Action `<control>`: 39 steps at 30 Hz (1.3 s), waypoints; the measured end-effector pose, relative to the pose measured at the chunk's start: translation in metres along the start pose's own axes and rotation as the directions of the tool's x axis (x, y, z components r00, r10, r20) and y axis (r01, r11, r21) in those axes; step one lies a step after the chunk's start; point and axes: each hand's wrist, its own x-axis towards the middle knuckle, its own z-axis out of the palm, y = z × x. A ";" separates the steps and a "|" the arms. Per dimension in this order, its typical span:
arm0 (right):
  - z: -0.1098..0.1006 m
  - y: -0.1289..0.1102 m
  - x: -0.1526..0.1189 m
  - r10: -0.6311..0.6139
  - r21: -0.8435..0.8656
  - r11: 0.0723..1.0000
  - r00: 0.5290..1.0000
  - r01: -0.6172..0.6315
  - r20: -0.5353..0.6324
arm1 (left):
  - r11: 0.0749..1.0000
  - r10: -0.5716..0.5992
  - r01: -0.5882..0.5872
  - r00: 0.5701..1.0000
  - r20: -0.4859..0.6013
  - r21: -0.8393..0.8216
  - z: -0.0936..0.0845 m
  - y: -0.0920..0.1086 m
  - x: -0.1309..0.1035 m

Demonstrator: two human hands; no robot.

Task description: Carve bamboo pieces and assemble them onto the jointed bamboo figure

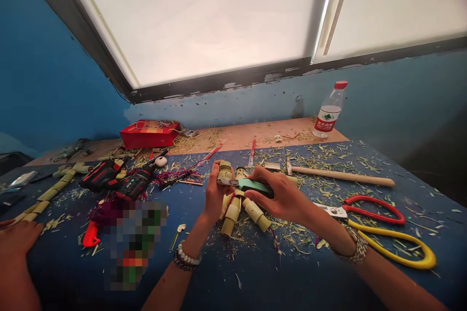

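Wrapped around a short bamboo piece (225,170) at the centre, my left hand (213,194) has a beaded bracelet at its wrist. My right hand (279,192) grips a knife with a green and black handle (255,186). The knife's blade lies against the lower part of the bamboo piece. Below my hands, jointed bamboo segments (231,218) with purple cord ends rest on the blue table surface (204,272). Another light bamboo segment (257,215) angles down to the right of them.
Red-and-yellow-handled cutters (375,210) and a wooden-handled hammer (339,175) lie right. A water bottle (328,112) stands behind. Power drills (134,182), a red box (149,134) and another person's hand (22,238) are left. Bamboo shavings are scattered about.
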 end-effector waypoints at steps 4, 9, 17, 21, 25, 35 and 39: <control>0.002 0.004 -0.004 -0.041 -0.019 0.999 0.999 0.040 -0.018 | 0.997 0.045 -0.051 0.994 0.097 0.057 0.001 -0.002 -0.002; 0.006 0.012 -0.011 0.010 -0.090 0.996 0.992 -0.022 -0.125 | 0.999 0.023 -0.027 0.994 0.104 0.036 0.005 -0.002 -0.005; 0.009 0.012 -0.013 0.000 -0.043 0.999 0.995 -0.005 -0.101 | 0.996 0.048 -0.043 0.997 0.055 -0.075 0.002 -0.003 -0.002; 0.010 0.010 -0.011 -0.022 -0.023 1.000 0.997 0.021 -0.073 | 0.997 0.068 -0.067 0.997 0.046 -0.028 -0.001 -0.005 -0.003; 0.010 0.013 -0.011 -0.026 -0.067 0.998 0.993 0.019 -0.112 | 0.998 0.059 -0.059 0.998 0.024 0.006 0.000 -0.006 -0.004; 0.013 0.020 -0.013 -0.114 -0.092 0.992 0.949 0.091 -0.293 | 0.997 -0.010 0.012 1.000 0.026 -0.080 0.002 -0.004 -0.005; 0.015 0.020 -0.011 -0.136 -0.104 0.988 0.954 0.111 -0.266 | 0.990 -0.063 0.067 0.997 0.038 -0.123 0.003 -0.004 -0.008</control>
